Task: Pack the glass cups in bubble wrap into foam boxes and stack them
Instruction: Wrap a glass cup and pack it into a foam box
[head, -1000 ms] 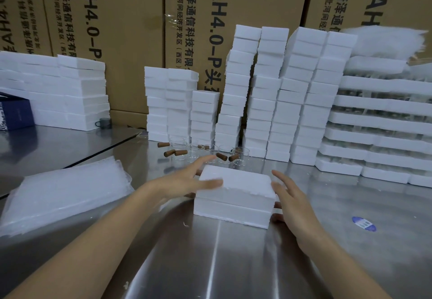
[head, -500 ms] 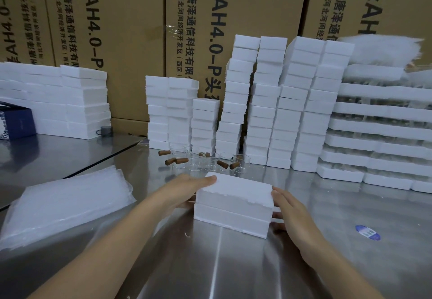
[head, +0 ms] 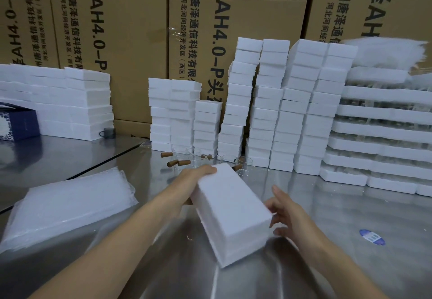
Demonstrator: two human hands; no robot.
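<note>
foam box [head: 231, 212]: white block with a seam along its side, in the near middle above the counter [head: 327, 205], between the two hands. its top face tips toward the camera. whether its near corner touches the counter cannot be told.
long axis: runs from far-left to near-right, slanted across the view and not square to the stacks behind.
left hand [head: 198, 178]: at the far-left short end, with fingers [head: 210, 170] curled over the top edge there, gripping the box.
right hand [head: 288, 213]: by the near-right long side. its fingers are spread wide and loose and hold nothing. the tips are just beside the box wall, and contact cannot be told.
box relative to fingers: near and right of the left fingers, left of the right fingers.
nearer hand: the left carries the box. the right is free and closest to the near-right end.
stacks of foam boxes [head: 275, 111]: on the far side of the counter against cardboard cartons [head: 131, 41], far and right of the held box.
glass cups [head: 198, 158]: bare, just beyond the left hand at the foot of the stacks.
bubble wrap sheets [head: 67, 203]: a pile at near left.
coming move: probably the right hand closes on the near-right end, then both hands swing the long axis to match a stack.
</note>
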